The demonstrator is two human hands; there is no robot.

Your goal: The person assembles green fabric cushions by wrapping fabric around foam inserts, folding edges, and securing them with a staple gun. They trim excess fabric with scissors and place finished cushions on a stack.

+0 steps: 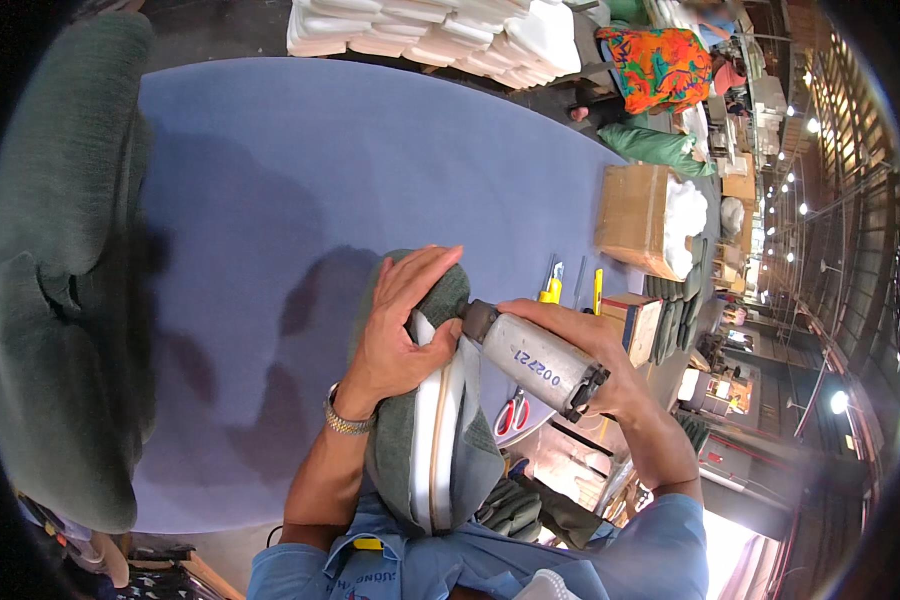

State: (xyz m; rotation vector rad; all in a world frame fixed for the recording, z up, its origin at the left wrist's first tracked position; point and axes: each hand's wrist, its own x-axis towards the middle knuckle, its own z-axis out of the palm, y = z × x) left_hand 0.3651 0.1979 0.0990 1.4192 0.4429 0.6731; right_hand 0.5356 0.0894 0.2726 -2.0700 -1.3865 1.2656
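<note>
A dark green fabric-covered cushion piece (395,480) stands on edge against my body, its open side showing white foam and a thin brown board edge. My left hand (410,325) is wrapped over its upper end, the thumb pressing the fabric fold and the fingers lying along the far side. In my right hand (595,350) is a grey-silver staple gun (535,355), its dark nose touching the fabric right by my left thumb. The right fingers are mostly hidden behind the tool's body.
A blue-covered table (220,200) spreads ahead. Large green cushions (60,250) stand along its left. On the right lie red-handled scissors (512,412), a yellow cutter (552,283) and a cardboard box (632,215) with white stuffing. White foam stacks (430,30) rise beyond; another person (660,70) is behind.
</note>
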